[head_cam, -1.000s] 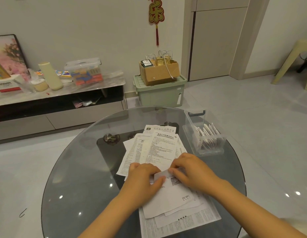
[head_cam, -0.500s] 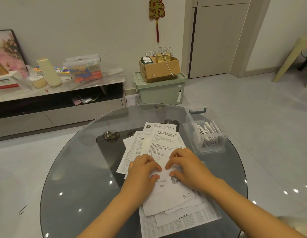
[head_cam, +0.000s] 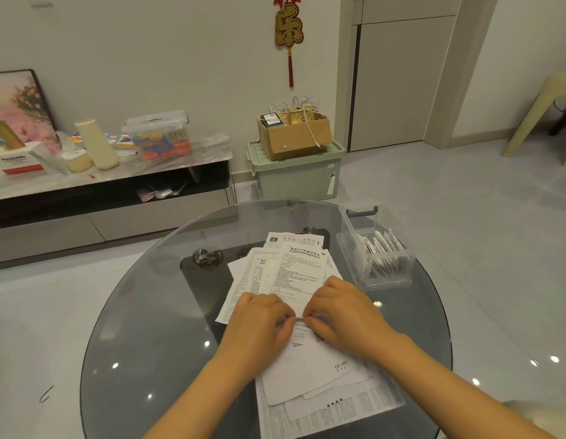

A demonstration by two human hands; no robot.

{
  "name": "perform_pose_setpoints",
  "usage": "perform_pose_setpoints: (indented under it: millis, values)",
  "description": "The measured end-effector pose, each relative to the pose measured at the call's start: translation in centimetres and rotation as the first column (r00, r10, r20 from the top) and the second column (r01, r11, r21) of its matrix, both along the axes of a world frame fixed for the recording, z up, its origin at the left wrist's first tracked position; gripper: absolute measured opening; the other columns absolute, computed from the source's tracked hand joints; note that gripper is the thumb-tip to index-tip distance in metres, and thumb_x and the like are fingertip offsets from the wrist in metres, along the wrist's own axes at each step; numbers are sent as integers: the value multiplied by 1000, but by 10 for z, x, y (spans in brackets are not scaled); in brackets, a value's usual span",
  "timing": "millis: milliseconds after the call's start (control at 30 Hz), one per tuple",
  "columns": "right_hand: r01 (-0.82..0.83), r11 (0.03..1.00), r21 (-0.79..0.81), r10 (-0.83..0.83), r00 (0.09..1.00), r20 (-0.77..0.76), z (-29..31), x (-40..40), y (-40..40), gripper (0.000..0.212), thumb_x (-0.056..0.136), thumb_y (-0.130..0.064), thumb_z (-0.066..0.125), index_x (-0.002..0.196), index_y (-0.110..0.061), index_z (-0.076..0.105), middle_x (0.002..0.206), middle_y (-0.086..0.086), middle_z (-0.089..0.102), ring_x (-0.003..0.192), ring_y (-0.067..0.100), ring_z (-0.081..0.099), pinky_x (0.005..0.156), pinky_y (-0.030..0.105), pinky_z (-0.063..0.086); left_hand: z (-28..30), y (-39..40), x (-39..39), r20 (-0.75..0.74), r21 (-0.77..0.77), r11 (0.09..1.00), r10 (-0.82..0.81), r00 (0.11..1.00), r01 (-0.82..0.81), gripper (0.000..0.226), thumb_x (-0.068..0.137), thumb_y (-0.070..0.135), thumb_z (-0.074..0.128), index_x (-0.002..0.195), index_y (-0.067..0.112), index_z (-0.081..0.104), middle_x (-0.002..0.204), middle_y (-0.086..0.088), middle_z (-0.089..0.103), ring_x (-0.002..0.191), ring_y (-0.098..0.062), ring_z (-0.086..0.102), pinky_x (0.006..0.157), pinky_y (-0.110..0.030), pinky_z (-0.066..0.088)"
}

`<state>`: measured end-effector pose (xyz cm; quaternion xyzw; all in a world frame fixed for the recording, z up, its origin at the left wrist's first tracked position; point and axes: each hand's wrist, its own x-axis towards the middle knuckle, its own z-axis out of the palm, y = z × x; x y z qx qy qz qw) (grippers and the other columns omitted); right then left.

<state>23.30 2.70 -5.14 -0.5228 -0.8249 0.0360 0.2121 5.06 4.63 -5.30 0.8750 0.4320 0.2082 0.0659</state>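
Note:
A white sheet [head_cam: 313, 369] printed "dr.vet" lies on top of a spread of printed leaflets [head_cam: 294, 270] on the round glass table [head_cam: 155, 312]. Its far part is folded back toward me. My left hand [head_cam: 259, 324] and my right hand [head_cam: 346, 315] sit side by side on that fold, fingers curled. Their fingertips meet at the folded edge and pinch it down against the sheet. More printed sheets stick out under the white one toward the table's near edge.
A clear plastic bin [head_cam: 383, 267] with several upright white sachets stands on the table's right side. Beyond the table are a green storage box [head_cam: 294, 175] with a cardboard box [head_cam: 294, 134] on top, a low cabinet [head_cam: 117, 172] and a pale stool [head_cam: 541, 115].
One second ago both hands held the sheet's far edge lifted. They have since brought it down toward me and now squeeze the fold flat.

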Motion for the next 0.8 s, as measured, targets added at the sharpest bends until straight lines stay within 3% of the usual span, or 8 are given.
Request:
perform_pose_setpoints:
  millis: [133, 267, 400, 567, 800]
  values:
    - [58, 997, 52, -55, 996, -68, 12, 0, -2, 6, 76, -26, 62, 71, -24, 64, 65, -12, 61, 68, 12, 52, 57, 19, 35, 12, -1, 4, 149, -8, 999, 48, 988, -47, 11, 86, 29, 59, 82, 26, 69, 81, 15, 59, 71, -2, 49, 72, -17, 37]
    - [100, 995, 16, -98, 989, -114, 26, 8, -4, 11, 86, -25, 54, 81, -21, 63, 77, -10, 62, 79, 7, 45, 59, 12, 29, 29, -4, 10, 335, -253, 964, 166, 927, -81, 14, 87, 15, 64, 83, 28, 65, 81, 15, 60, 69, 1, 53, 66, -6, 38]
    - [126, 992, -28, -129, 975, -181, 40, 17, -6, 9, 88, -26, 54, 83, -24, 61, 78, -16, 57, 79, 1, 42, 63, 14, 33, 46, -1, 23, 437, -373, 926, 235, 868, -62, 12, 88, 13, 63, 81, 23, 67, 67, 11, 65, 62, 2, 61, 63, -6, 41]
    - [207, 975, -82, -221, 940, -259, 60, 34, -6, 8, 88, -25, 57, 86, -24, 65, 75, -18, 55, 76, -4, 45, 68, 16, 39, 69, 17, 45, 434, -345, 939, 170, 885, -11, 15, 88, 12, 63, 78, 23, 66, 66, 7, 66, 65, -1, 61, 65, -9, 45]
    - [364, 931, -23, -346, 863, -369, 73, 57, -4, 12, 88, -21, 60, 97, -26, 66, 71, -17, 53, 67, 0, 51, 62, 13, 40, 95, 52, 86, 394, -295, 953, 50, 918, 75, 13, 87, 9, 62, 80, 15, 70, 72, 4, 70, 68, -5, 64, 69, -14, 50]
